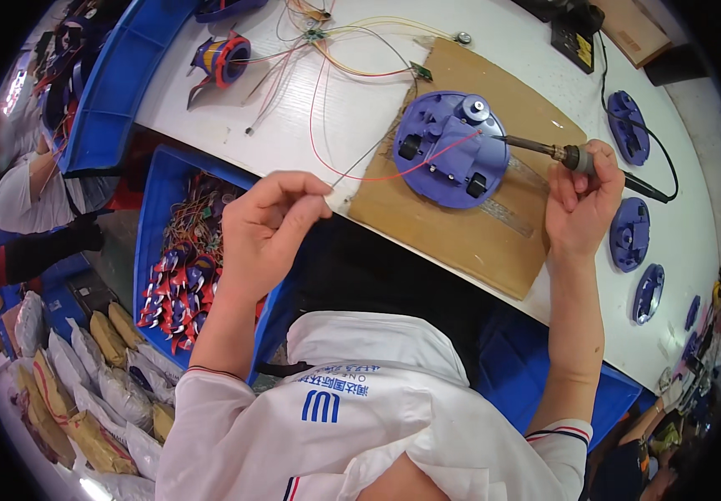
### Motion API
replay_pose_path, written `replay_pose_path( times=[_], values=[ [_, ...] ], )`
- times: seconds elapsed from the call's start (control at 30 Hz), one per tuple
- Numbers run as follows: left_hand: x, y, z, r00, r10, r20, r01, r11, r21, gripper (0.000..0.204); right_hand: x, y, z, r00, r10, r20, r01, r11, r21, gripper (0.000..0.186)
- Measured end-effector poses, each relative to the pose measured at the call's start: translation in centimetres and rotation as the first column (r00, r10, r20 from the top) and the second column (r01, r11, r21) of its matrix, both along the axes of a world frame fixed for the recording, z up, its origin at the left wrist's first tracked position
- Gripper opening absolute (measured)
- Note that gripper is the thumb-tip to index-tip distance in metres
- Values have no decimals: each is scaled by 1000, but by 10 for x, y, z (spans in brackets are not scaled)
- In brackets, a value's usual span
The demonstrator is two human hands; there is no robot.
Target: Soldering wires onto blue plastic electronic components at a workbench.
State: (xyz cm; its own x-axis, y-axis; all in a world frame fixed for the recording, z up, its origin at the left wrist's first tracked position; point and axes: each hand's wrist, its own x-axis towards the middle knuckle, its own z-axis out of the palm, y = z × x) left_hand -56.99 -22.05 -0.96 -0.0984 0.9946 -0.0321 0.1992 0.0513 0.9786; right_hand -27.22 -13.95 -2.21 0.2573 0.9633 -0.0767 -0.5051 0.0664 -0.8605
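Note:
Between thumb and forefinger, my left hand (267,230) pinches the end of a thin black wire (366,155). My right hand (582,200) grips a soldering iron (575,158), its tip pointing left at the purple round housing (452,150). That housing lies on a brown cardboard sheet (411,217), with a silver motor-like part and dark wheels on its upper side. A red wire (314,125) loops across to the housing, its end near the iron's tip. Several wires run to a small green circuit board (316,35) at the far side.
A purple-and-orange round part (220,63) sits at the far left. More purple housings (630,234) line the right. Left of the white table (202,108), a blue bin (150,200) holds wired parts. The iron's black cord (657,142) curves at the right. Another person (30,196) is at far left.

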Motion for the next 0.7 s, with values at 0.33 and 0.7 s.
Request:
replay_pose_path(
  times=[0.33, 0.7],
  values=[
    [17, 15, -11, 939, -342, 29, 319, 902, 290, 26, -17, -20, 5, 982, 102, 158, -107, 994, 20, 10],
    [60, 28, -18, 893, 145, -427, 129, 825, 551, 17, -32, -23, 4, 974, 100, 201, -111, 993, 43, 8]
  ],
)
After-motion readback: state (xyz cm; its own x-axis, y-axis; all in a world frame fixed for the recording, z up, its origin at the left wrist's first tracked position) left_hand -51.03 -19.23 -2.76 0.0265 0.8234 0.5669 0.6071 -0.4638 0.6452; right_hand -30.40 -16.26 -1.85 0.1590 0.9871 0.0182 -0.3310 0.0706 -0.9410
